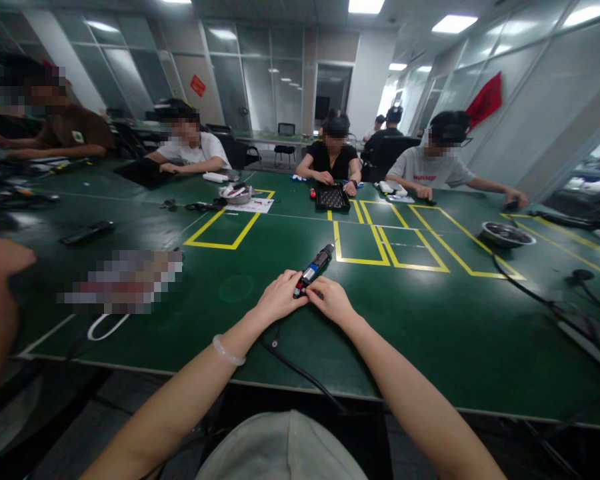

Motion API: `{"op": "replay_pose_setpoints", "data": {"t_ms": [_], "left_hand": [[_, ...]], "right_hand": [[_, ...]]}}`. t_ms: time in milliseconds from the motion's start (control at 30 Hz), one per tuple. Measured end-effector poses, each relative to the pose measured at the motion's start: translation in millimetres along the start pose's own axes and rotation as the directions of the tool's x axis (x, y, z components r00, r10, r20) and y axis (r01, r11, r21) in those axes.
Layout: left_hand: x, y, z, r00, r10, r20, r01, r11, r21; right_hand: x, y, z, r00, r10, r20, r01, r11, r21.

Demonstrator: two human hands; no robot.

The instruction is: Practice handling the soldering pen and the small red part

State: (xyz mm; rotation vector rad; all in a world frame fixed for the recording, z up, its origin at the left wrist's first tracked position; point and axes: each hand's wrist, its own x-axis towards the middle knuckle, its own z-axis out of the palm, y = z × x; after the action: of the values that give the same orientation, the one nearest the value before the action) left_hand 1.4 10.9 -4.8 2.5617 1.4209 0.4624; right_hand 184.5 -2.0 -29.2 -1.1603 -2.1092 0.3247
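Left hand (279, 297) grips black device (323, 256) by near end, right hand (333, 301) touching it beside that grip, can't tell if pinching.

L grip (280, 298) & R grip (332, 300) on blk device (321, 259) over grn tbl (430, 333).

A head-worn camera looks forward and down across the table (460, 333).

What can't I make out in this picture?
All in the head view:
- Slim device: near end partly covered by the left hand and right hand.
- Round bowl: contents too small and dark to identify.
- Pixelated object: details masked by the blocks.
- Nearby person: blurred, mostly cut off by the left edge.
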Motion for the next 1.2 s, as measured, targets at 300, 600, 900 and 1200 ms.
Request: {"op": "replay_pose_setpoints", "data": {"t_ms": [300, 600, 900, 1200], "left_hand": [[0, 8, -0.9, 0.999, -0.049, -0.007, 0.05, 0.994, 0.096], [5, -26, -12.4, 0.982, -0.186, 0.011, 0.183, 0.971, 0.154], [5, -106, -39.5, 0.888, -0.459, -0.031, 0.454, 0.866, 0.21], [-10, -152, -54.7, 0.789, -0.607, -0.092, 0.612, 0.765, 0.202]], "right_hand": [[0, 0, -1, 0.999, 0.043, -0.028, -0.042, 0.999, 0.031], [0, 5, -6, 0.995, 0.098, -0.014, -0.098, 0.994, 0.038], [0, 4, -6, 0.995, 0.1, -0.002, -0.1, 0.995, 0.025], [-1, 8, -3, 0.995, 0.099, 0.01, -0.099, 0.995, 0.025]]}}
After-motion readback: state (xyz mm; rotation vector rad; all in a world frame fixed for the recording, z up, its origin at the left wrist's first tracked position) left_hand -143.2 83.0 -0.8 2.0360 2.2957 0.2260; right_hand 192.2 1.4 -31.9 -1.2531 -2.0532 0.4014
